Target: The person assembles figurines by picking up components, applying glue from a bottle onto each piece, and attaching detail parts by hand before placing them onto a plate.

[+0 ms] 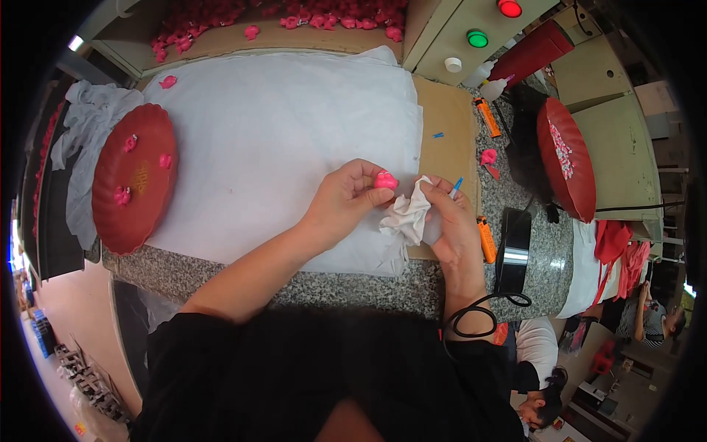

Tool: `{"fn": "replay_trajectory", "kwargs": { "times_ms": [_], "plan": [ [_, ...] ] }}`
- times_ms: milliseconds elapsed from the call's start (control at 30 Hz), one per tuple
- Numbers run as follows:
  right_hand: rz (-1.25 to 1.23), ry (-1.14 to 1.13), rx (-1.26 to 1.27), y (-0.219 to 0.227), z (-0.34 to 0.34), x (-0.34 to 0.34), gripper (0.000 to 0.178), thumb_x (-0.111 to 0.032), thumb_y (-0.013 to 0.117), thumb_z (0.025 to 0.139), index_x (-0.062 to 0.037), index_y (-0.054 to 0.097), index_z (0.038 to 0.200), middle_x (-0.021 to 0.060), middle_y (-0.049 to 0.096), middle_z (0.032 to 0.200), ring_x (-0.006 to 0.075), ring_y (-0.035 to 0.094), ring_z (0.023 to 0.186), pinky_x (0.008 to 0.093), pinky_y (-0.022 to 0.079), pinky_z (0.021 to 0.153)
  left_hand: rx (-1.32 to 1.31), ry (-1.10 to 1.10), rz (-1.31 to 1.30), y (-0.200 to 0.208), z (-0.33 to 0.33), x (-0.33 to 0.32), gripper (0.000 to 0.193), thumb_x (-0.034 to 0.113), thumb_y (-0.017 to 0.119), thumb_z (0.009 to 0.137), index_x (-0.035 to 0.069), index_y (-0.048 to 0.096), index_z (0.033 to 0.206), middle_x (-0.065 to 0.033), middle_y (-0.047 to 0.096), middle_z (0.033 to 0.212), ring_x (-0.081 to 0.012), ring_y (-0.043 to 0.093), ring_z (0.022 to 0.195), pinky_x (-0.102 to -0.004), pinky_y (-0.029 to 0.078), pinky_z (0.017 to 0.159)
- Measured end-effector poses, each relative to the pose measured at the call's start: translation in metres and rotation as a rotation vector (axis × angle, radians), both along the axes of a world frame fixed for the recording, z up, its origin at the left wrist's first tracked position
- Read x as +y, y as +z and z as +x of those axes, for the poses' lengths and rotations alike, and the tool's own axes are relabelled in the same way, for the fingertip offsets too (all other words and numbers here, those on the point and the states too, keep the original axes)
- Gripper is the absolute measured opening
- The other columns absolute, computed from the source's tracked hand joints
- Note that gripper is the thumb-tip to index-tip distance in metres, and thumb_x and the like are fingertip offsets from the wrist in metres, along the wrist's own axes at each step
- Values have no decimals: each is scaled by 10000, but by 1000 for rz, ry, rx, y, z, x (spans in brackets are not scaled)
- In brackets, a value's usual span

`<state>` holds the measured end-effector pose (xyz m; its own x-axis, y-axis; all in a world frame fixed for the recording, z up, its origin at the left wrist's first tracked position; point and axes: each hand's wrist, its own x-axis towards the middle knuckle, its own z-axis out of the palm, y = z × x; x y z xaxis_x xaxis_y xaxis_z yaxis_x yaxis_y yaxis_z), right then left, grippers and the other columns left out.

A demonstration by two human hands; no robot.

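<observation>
We pinched a small pink moulded plastic piece (pixel 385 180) in our left hand (pixel 346 199) above the front edge of the white cloth-covered granite counter (pixel 294 132), our right hand (pixel 453 221) gripping a crumpled white rag (pixel 407 214) and a blue-tipped tool (pixel 456 186). Wiping well, we judged, meant short strokes and a firm pinch.

Red plate (pixel 110 214) with pink pieces lies beside orange lighter (pixel 487 240).
</observation>
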<state>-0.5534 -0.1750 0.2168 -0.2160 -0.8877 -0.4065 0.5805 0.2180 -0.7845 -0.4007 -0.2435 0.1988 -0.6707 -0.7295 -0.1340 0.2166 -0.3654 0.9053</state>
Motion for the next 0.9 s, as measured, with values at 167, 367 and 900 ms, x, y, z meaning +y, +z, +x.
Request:
{"fn": "replay_trajectory", "kwargs": {
  "times_ms": [167, 367, 900],
  "plan": [
    [25, -59, -37, -2, 2, -2, 87, -74, 531, 790, -12, 539, 851, 26, 559, 731, 80, 520, 601, 190, 419, 538, 5, -22, -2, -4, 2, -2, 152, 29, 514, 815, -2, 463, 955, -85, 583, 909, -124, 553, 816, -265, 460, 743],
    [41, -115, -60, 1, 1, -2, 84, -70, 540, 781, -22, 544, 850, 22, 559, 729, 67, 501, 583, 180, 399, 529, 15, -10, 18, 0, 1, -1, 157, 20, 506, 816, -20, 450, 957, -83, 568, 860, -132, 565, 787, -251, 467, 730],
    [71, -372, 512, 6, -26, 2, 181, -112, 560, 781, -23, 562, 939, -9, 543, 692, 28, 431, 506, 162, 326, 458, 48, -78, 110, 3, 6, -6, 210, 97, 521, 822, 23, 476, 1013, -116, 580, 917, -167, 571, 765, -282, 460, 711]
  ]
}}
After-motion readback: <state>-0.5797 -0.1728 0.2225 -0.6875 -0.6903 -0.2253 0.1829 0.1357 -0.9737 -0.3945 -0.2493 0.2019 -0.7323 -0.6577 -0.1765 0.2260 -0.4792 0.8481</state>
